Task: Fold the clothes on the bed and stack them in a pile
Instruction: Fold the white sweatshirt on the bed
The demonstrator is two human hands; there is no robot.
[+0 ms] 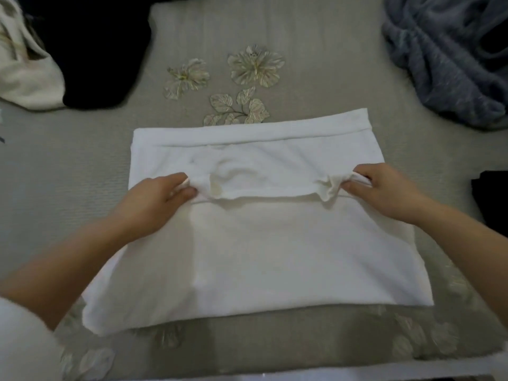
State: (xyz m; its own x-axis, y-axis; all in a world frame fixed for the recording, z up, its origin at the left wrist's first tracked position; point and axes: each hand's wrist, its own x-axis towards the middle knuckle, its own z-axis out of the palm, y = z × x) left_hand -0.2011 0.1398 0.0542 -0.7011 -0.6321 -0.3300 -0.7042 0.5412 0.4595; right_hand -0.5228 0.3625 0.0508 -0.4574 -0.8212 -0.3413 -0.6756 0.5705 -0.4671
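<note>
A white garment (255, 248) lies flat on the grey bed (82, 166), its hem band toward the far side. Its near part is folded up over the middle. My left hand (162, 199) pinches the left corner of that folded edge. My right hand (384, 188) pinches the right corner, fabric bunched between thumb and fingers. Both hands sit at the same height across the cloth.
A black garment (101, 50) and a cream one (24, 70) lie at the far left. A blue-grey fuzzy garment (445, 59) is heaped at the far right. Another black piece (492, 204) shows at the right edge. Flower embroidery (236, 83) decorates the bedcover.
</note>
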